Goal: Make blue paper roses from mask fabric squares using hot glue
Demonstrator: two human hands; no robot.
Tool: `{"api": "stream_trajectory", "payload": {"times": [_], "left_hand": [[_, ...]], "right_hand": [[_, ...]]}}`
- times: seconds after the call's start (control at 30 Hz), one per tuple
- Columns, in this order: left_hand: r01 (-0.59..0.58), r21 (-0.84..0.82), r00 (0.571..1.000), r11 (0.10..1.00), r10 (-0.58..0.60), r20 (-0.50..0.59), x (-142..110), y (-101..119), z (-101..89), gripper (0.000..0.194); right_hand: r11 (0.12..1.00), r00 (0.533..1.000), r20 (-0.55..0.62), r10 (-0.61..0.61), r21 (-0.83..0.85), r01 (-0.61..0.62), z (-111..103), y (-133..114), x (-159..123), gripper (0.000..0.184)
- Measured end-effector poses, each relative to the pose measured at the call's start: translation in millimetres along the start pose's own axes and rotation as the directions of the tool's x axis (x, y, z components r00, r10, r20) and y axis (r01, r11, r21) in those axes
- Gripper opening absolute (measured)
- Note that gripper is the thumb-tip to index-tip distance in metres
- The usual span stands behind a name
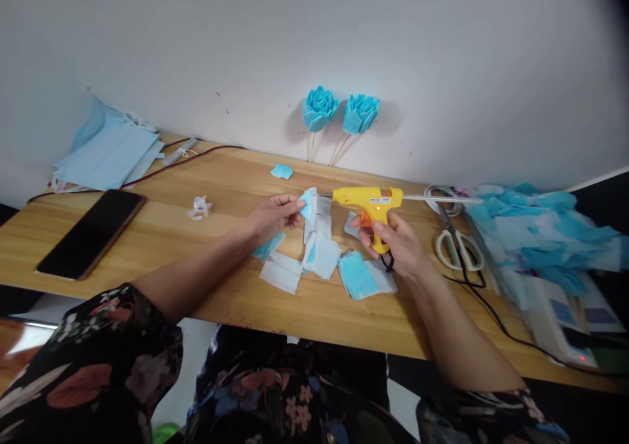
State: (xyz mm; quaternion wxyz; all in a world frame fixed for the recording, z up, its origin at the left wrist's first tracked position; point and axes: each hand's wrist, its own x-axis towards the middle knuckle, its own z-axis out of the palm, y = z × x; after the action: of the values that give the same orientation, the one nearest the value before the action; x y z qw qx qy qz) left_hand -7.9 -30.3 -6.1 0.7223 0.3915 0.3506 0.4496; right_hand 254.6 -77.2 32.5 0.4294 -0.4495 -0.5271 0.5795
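Left hand [276,215] pinches a petal [308,205] above mid-desk [230,270], just beside the nozzle [325,195]; contact unclear. Right hand [400,240] grips the gun [361,197] by its handle. Petal: likely light, limp, creases easily; best taken by an edge. Gun: likely rigid, hot-tipped; handle only. Loose squares [281,272] crowd the work area. Cord [496,319] runs past the scissors [459,251]; could snag. Two flowers [319,109] stand behind.

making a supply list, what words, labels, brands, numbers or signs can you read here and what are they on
No text is readable.
Yellow plastic glue gun: white label, print too small.
White boxy plastic device, far right: blue-grey panel, too blurred.
Purple-marked white item beside it: too blurred.
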Motion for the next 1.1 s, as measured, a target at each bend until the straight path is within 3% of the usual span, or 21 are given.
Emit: {"api": "stream_trajectory", "payload": {"times": [0.47,1.1], "left_hand": [[0.011,0.000,1.000,1.000,-0.011,0.003,-0.4,0.2,0.0,0.034],[0.035,-0.008,0.999,0.999,-0.035,-0.006,-1.5,1.6,0.4,0.029]], "right_hand": [[0.987,0.996,0.046,-0.079,-0.134,0.085,2.3,8.6,1.5,0.029],[0.986,0.996,0.029,-0.084,-0.140,0.087,4.7,6.7,-0.1,0.030]]}}
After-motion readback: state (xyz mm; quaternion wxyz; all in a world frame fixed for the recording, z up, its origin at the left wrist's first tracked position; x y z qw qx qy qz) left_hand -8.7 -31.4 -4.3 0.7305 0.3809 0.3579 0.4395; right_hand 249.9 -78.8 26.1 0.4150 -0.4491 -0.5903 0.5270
